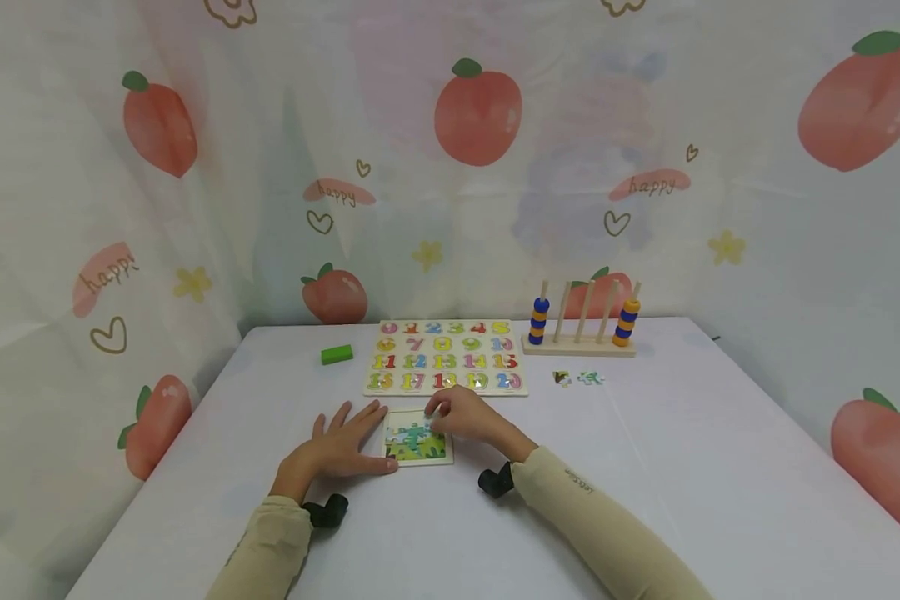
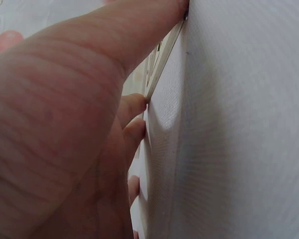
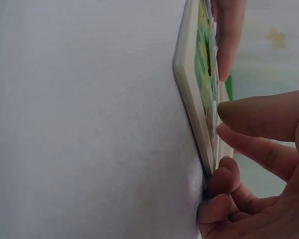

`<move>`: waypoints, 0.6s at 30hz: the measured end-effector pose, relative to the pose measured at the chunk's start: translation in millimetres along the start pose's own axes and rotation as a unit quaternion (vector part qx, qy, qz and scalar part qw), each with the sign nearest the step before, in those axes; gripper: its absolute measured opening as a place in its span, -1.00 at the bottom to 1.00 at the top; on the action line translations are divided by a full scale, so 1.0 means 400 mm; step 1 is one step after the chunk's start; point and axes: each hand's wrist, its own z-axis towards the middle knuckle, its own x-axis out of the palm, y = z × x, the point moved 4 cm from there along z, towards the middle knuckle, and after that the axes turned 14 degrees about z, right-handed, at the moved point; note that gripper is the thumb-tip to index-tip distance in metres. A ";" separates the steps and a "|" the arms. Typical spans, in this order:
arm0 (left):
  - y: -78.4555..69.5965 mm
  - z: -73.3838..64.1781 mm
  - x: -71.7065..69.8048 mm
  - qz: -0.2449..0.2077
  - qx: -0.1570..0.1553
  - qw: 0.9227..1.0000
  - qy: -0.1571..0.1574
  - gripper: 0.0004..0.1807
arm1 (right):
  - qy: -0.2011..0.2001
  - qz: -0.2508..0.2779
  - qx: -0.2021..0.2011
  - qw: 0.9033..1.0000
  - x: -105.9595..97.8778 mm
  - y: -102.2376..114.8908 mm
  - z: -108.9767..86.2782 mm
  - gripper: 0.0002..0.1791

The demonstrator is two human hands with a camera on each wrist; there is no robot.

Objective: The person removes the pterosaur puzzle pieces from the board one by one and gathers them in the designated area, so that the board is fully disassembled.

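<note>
A small jigsaw puzzle in a pale wooden tray [image 1: 429,463] lies on the table between both hands; its picture has a blue-green figure [image 1: 412,438] over green grass. Bare cream board shows along its top. My left hand [image 1: 335,446] is spread at the tray's left side, thumb at the near corner and index fingertip at the far one. Over the upper right of the tray, my right hand [image 1: 468,417] pinches at a puzzle piece with thumb [image 3: 239,117] and index finger [image 3: 254,147]; the piece is mostly hidden. Its other fingers curl against the tray's edge.
Behind the tray lies a number board [image 1: 370,392]. A green block [image 1: 337,355] is to its left. Back right stands a peg rack [image 1: 581,346] with blue and orange beads; two loose puzzle pieces [image 1: 591,378] [image 1: 562,378] lie before it. A printed curtain [image 1: 450,242] hangs behind.
</note>
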 end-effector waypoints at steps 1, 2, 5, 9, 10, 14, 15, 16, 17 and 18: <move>0.000 0.001 0.002 0.001 0.000 1.000 0.000 0.19 | 0.002 -0.001 0.000 1.000 0.001 0.001 0.000 -0.84; 0.001 0.002 0.003 0.002 -0.001 1.000 0.000 0.19 | 0.003 -0.002 0.000 1.000 0.002 0.001 0.000 -0.85; 0.001 0.002 0.004 0.003 0.000 1.000 0.002 0.20 | 0.008 -0.008 -0.006 1.000 0.006 -0.002 0.003 -0.86; 0.001 0.001 0.005 -0.001 0.000 1.000 0.004 0.21 | 0.016 -0.020 -0.014 1.000 0.012 -0.004 0.006 -0.87; 0.001 0.001 0.005 0.000 0.000 1.000 0.006 0.21 | 0.018 -0.023 -0.016 0.999 0.013 -0.003 0.007 -0.87; 0.002 0.001 0.007 0.001 -0.001 1.000 0.003 0.21 | 0.022 -0.039 -0.024 0.999 0.018 0.002 0.008 -0.88; 0.003 0.001 0.007 0.001 0.000 1.000 0.002 0.21 | 0.022 -0.043 -0.026 0.998 0.018 0.004 0.008 -0.87; 0.004 0.002 0.008 0.003 0.000 1.000 0.002 0.21 | 0.022 -0.047 -0.025 0.998 0.019 0.005 0.007 -0.87; 0.004 0.003 0.008 0.002 0.001 1.000 0.000 0.21 | 0.021 -0.048 -0.022 0.998 0.019 0.007 0.007 -0.87; 0.005 0.004 0.009 0.002 0.002 1.000 0.000 0.21 | 0.019 -0.049 -0.020 0.998 0.019 0.008 0.006 -0.87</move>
